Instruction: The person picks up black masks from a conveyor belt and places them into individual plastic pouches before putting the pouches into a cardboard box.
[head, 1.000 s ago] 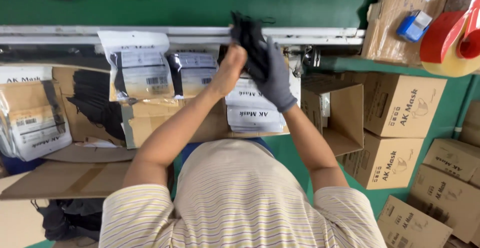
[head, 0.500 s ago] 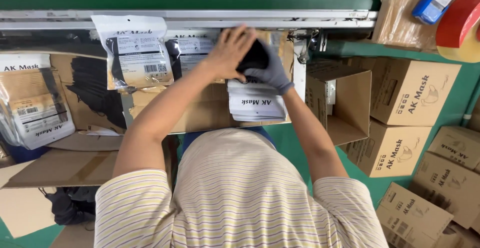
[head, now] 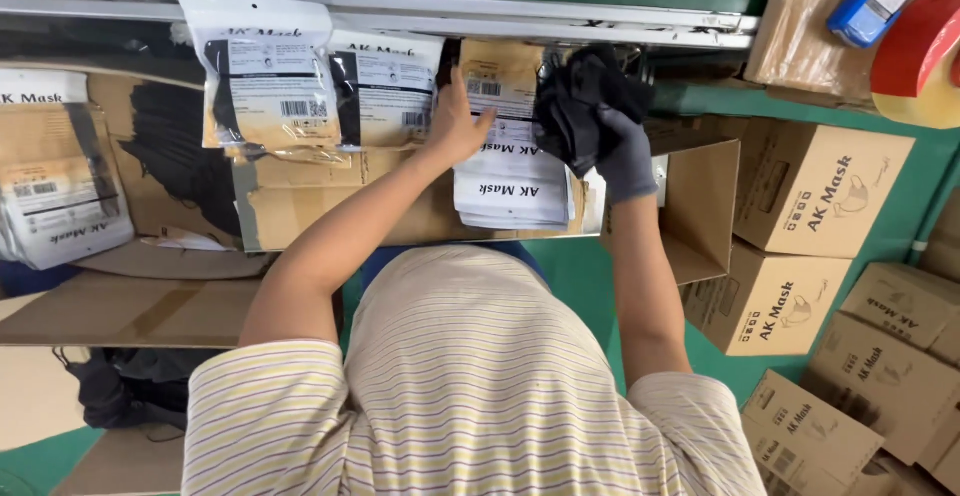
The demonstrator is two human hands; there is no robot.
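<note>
Green bench, left hand (head: 458, 121) pressing one kraft pouch (head: 500, 81), gloved right hand (head: 620, 151) grip clenched on one black mask bundle (head: 585, 101).

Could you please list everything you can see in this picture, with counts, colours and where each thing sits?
bundle of masks: one, black, gripped in the right hand above the stack of pouches
stack of pouches: one, white and tan, under both hands at centre
hanging pouches: two, clear with white and black, from the rail at upper left
rail: one, white, across the top
open box: one, brown, right of the stack
small cartons: several, brown, piled at right
tape roll: one, red and yellowish, top right corner
loose masks: a pile, black, in a box at left
left hand: bare, on the top pouch
right hand: in a dark glove, holding the masks
</note>
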